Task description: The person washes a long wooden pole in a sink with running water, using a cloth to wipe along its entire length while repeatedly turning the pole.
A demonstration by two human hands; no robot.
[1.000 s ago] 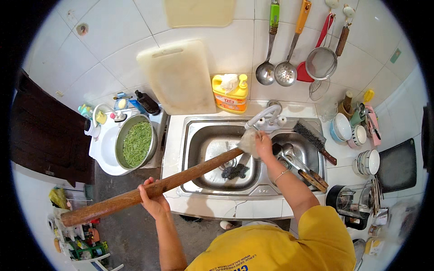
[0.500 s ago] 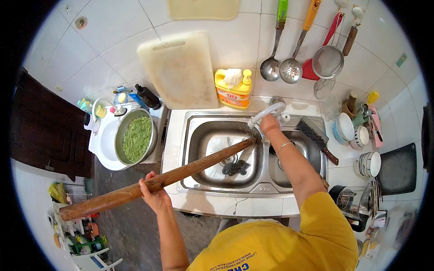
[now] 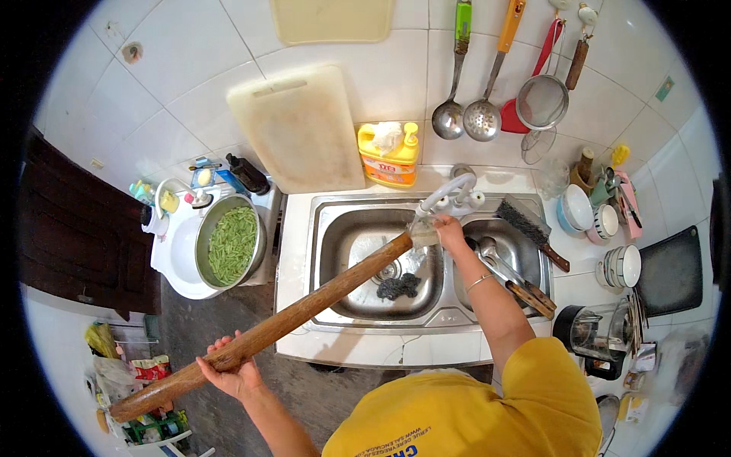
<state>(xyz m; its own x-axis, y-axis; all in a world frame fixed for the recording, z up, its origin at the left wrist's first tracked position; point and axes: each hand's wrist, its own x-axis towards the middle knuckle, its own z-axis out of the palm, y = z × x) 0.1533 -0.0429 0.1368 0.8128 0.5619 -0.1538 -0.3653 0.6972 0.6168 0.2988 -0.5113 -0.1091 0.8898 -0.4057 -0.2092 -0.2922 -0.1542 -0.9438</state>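
Dark scourer (image 3: pixel 398 286) lies toward left sink basin (image 3: pixel 343 244)'s front edge; pot (image 3: pixel 260 247) of green pods (image 3: pixel 232 245) overlaps washbasin (image 3: pixel 172 255)'s right edge. Left hand (image 3: pixel 234 375) curls around wooden pole (image 3: pixel 297 314); right hand (image 3: pixel 449 232) grips pale wad (image 3: pixel 424 235).

Yellow short-sleeved shirt (image 3: pixel 468 411), blue lettering (image 3: pixel 409 451); thin bangle (image 3: pixel 480 281), right wrist.

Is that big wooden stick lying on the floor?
No, the left hand holds the wooden stick up, with its far end over the sink.
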